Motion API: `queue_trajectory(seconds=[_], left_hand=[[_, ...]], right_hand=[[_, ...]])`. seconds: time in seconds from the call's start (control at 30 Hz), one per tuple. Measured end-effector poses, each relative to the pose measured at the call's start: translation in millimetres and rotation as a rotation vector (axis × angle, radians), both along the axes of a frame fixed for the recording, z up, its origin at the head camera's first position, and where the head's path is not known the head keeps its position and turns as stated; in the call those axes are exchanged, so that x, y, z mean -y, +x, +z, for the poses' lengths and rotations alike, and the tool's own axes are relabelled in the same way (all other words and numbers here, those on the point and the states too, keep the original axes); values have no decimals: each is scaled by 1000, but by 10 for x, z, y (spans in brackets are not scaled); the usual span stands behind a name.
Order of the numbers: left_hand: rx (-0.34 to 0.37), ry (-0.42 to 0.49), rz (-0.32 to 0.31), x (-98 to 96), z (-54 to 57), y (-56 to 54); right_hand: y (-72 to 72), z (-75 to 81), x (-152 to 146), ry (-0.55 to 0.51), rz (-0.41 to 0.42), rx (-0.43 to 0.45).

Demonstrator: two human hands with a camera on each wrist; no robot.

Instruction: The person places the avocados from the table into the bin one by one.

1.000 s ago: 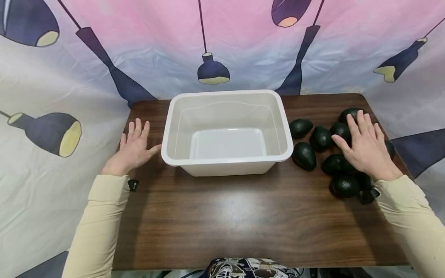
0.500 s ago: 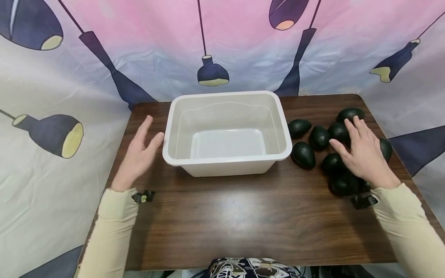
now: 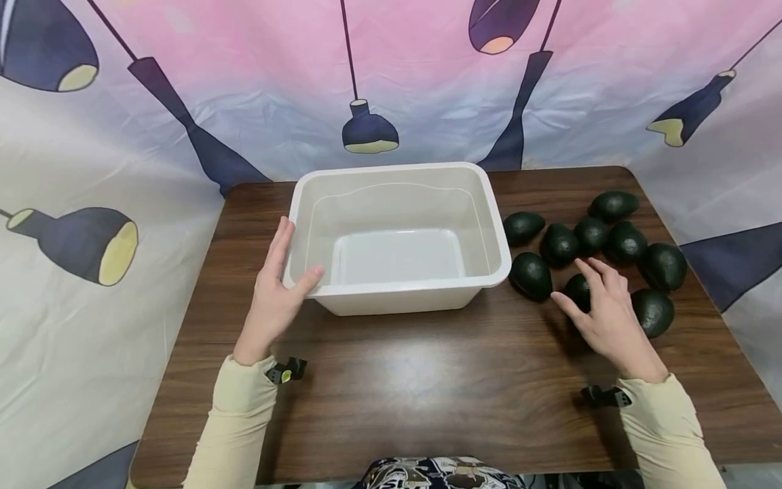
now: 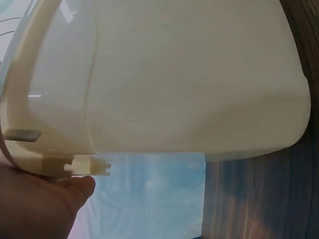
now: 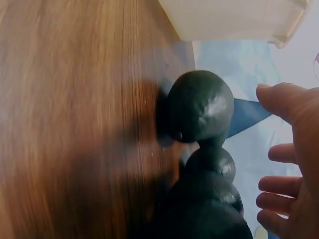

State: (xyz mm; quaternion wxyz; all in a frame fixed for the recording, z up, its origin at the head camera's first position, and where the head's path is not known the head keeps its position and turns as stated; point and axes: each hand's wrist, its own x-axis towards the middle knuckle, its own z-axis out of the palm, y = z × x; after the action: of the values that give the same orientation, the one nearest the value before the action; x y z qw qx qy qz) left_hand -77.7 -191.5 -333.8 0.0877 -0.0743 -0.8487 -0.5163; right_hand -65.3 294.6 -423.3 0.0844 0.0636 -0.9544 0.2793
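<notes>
A white plastic tub (image 3: 400, 291) stands at the back middle of the table. At its front left corner is my left hand (image 3: 271, 299), fingers straight along the outside and thumb over the rim; whether it touches is unclear. The left wrist view has the tub's side wall (image 4: 199, 79) filling most of it, with part of the hand (image 4: 40, 204) by the rim. My right hand (image 3: 605, 316) hovers over the near avocados, fingers spread and holding nothing, partly hiding one avocado (image 3: 577, 292). In the right wrist view, the hand (image 5: 299, 144) is above a dark green avocado (image 5: 202, 107).
Several more avocados lie right of the tub, among them one close to its wall (image 3: 523, 228) and one at the back (image 3: 613, 205). The brown wooden table (image 3: 415, 407) meets a lamp-patterned cloth (image 3: 427, 88) behind.
My left hand has come from the table's left side to the tub's front left corner. My right hand has moved left and nearer, uncovering avocados behind it.
</notes>
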Motion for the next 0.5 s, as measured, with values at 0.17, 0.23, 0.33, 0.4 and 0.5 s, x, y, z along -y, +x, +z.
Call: queue_trajectory(seconds=[0.17, 0.23, 0.33, 0.4, 0.5], left_hand=[[5, 17, 5, -28, 28, 37], [19, 17, 7, 14, -31, 2], [65, 6, 8, 96, -155, -70], [101, 0, 7, 148, -231, -111], [130, 22, -4, 198, -293, -131]], right_hand=[[-59, -10, 152, 4, -13, -9], [-98, -3, 235, 3, -27, -5], [-169, 11, 363, 0, -44, 0], [-221, 4, 431, -6, -38, 3], [-301, -18, 504, -8, -17, 2]])
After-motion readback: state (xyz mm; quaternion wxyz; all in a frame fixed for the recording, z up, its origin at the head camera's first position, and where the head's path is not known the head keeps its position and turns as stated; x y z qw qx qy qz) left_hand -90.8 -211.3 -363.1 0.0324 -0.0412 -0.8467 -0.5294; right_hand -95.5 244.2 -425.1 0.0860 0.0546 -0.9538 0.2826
